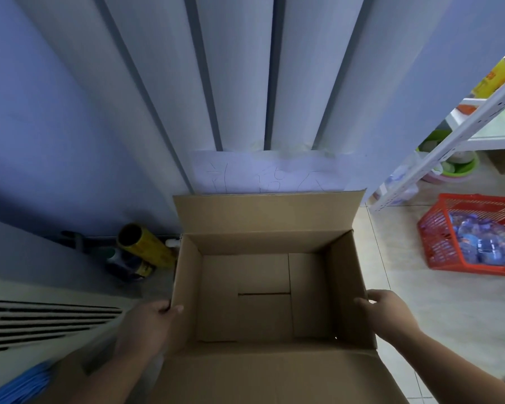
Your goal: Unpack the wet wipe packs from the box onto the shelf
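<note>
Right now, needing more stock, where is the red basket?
Head view, right side: the red basket sits on the floor, right of the open box, near the shelf post.

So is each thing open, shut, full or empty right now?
box: open, flaps out, empty.
left hand: grips the box's left wall.
right hand: grips the box's right wall.
red basket: on the floor, holds blue packs.
yellow roll: tilted, by the wall.

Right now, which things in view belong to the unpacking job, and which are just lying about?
Job: cardboard box, empty inside; left hand and right hand gripping its side walls; white shelf.
Lying about: red basket holding blue packs; yellow roll; dark bottles; green basin.
</note>
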Tool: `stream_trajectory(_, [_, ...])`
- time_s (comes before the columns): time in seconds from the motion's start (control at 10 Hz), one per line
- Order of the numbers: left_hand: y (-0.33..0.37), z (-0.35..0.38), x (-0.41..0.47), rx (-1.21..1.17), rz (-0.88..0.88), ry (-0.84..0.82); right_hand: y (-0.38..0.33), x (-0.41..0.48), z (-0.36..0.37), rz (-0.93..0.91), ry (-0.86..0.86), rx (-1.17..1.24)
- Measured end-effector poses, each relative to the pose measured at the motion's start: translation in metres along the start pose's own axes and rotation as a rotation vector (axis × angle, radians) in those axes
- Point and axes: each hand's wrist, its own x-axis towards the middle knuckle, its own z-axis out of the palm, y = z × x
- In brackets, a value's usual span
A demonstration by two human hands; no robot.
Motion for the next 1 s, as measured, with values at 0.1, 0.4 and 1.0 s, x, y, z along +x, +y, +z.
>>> stream_trajectory(0.1, [-0.001,0.004,0.004,0.007,-0.011,0.009,-0.002,0.007,0.004,-0.002,-0.009,-0.002])
stream_trajectory(0.4, [0.000,0.008,0.012,-0.009,0.049,0.065,-0.005,0.022,0.008,-0.005,0.003,-0.010])
stream_trajectory(1.0, [0.009,-0.038,-0.055,-0.105,0.135,-0.005,-0.008,-0.043,-0.054,-0.064,-0.096,-0.114])
